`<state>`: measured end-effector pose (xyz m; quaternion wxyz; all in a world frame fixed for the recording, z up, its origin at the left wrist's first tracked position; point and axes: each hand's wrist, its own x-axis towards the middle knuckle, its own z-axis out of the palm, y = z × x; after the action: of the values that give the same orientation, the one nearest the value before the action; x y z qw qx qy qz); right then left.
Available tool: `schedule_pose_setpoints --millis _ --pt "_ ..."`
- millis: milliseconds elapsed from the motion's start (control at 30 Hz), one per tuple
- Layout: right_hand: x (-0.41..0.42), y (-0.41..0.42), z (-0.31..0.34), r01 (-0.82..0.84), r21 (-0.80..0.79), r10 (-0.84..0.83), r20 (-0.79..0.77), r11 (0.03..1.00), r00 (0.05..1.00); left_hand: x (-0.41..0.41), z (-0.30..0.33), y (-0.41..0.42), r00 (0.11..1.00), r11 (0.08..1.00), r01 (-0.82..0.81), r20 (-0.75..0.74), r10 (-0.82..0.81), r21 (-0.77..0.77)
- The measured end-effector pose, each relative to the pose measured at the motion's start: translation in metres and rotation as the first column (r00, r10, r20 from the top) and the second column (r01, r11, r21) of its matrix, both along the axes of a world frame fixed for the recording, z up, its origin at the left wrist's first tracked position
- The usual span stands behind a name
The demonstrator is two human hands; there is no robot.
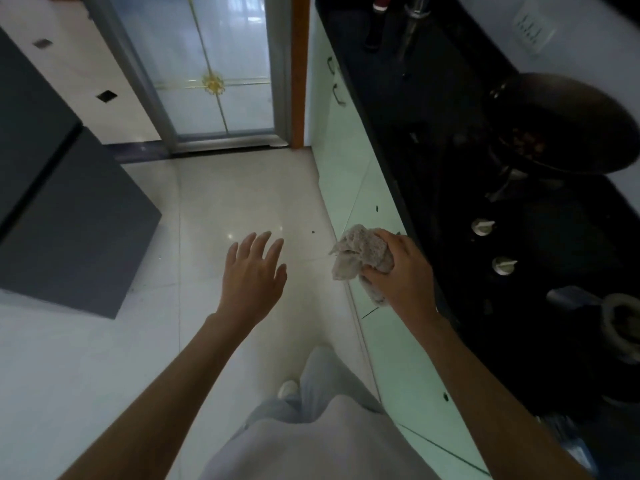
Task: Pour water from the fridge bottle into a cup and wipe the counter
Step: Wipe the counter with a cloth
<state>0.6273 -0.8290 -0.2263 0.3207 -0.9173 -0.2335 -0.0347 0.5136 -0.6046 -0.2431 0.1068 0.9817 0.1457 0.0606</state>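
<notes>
My right hand grips a crumpled grey cloth just off the front edge of the dark counter, which runs along the right. My left hand hovers over the floor with its fingers straight and spread, holding nothing. The dark grey fridge stands at the left with its doors closed. No bottle or cup shows clearly in this view.
On the counter sit a dark wok with food, two white stove knobs, tall bottles at the far end and a small bowl at the right edge. Pale green cabinet fronts run below. A glass sliding door lies ahead across the tiled floor.
</notes>
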Motion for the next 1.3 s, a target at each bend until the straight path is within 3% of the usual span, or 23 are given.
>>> schedule_pose_setpoints --millis 667,967,1133,1300 --pt "0.319 0.140 0.033 0.100 0.054 -0.099 -0.015 0.994 0.995 0.346 0.018 0.154 0.997 0.997 0.077 0.009 -0.077 0.029" --pt "0.415 0.190 0.024 0.266 0.003 -0.265 -0.030 0.964 0.964 0.487 0.019 0.239 0.969 0.968 0.246 0.010 -0.247 0.055" --pt "0.441 0.209 0.017 0.448 -0.044 -0.446 0.049 0.893 0.893 0.558 0.024 0.284 0.921 0.919 0.389 -0.020 -0.388 0.064" --pt "0.454 0.213 0.010 0.602 -0.090 -0.603 0.021 0.794 0.798 0.617 0.022 0.296 0.842 0.841 0.538 -0.086 -0.533 0.056"
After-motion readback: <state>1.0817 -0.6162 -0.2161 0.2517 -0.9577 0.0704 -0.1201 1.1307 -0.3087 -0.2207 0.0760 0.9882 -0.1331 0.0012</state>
